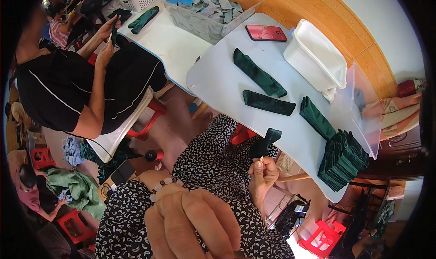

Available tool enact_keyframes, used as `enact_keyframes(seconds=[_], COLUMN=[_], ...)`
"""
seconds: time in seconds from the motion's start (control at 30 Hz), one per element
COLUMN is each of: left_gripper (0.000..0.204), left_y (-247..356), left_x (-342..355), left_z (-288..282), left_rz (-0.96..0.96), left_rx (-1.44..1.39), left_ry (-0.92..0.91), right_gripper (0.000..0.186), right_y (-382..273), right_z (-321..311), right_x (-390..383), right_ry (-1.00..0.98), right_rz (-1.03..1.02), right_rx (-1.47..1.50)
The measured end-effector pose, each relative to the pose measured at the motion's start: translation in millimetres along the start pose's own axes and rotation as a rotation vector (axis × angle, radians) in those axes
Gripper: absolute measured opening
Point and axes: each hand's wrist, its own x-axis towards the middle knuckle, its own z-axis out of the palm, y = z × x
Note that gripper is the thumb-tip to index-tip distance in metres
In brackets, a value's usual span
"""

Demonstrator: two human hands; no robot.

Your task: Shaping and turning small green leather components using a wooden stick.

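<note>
My right hand pinches the lower end of a folded dark green velvet strip between thumb and fingers, beside the table edge. A small yellowish tip shows at the thumb. Close to the camera, my left hand is raised over my lap, back of the hand up, with a beaded bracelet on its wrist. Its fingers are curled close together; what they hold, if anything, is hidden. On the light table lie three green velvet strips, one of them nearest my right hand, and a thick stack of folded green pieces.
A red phone, a white tub and a clear plastic bin stand along the wall side. Another clear bin holds grey-green cloth. A co-worker at left handles dark cloth. Red stools stand on the floor.
</note>
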Motion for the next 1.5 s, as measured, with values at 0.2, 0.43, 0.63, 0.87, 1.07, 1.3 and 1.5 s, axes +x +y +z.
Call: enact_keyframes(seconds=[0.2,0.43,0.63,0.87,1.07,1.3,1.5], left_gripper=[0.033,0.03,0.028,0.026,0.045,0.029,0.036], left_y=[17.6,-0.1,2.6,-27.1,-76.5,-89.9,-89.8], left_x=[-16.7,-0.3,-6.8,-50.4,-98.0,-106.1,-94.5], left_z=[-5.0,-4.1,-2.7,-42.6,-60.6,-66.7,-59.2], left_rz=[-0.193,-0.031,-0.04,-0.154,-0.874,-0.959,-0.904], left_rx=[-0.107,0.006,-0.015,0.374,0.449,0.248,0.344], left_ry=[-0.038,-0.023,0.007,0.417,0.634,0.61,0.581], right_gripper=[0.013,0.014,0.016,0.016,0.017,0.015,0.026], right_y=[-0.1,3.7,3.1,1.5,-2.7,-4.8,-14.1], right_z=[1.0,1.9,-3.6,0.8,-7.8,3.1,-0.3], right_x=[0.9,2.5,3.1,-2.0,-2.2,1.3,4.2], right_ry=[0.012,0.013,-0.024,-0.034,-0.105,-0.1,-0.15], right_rz=[0.003,0.021,0.053,-0.055,0.102,0.176,0.282], right_rx=[-0.014,-0.027,-0.017,-0.066,-0.142,-0.127,0.087])
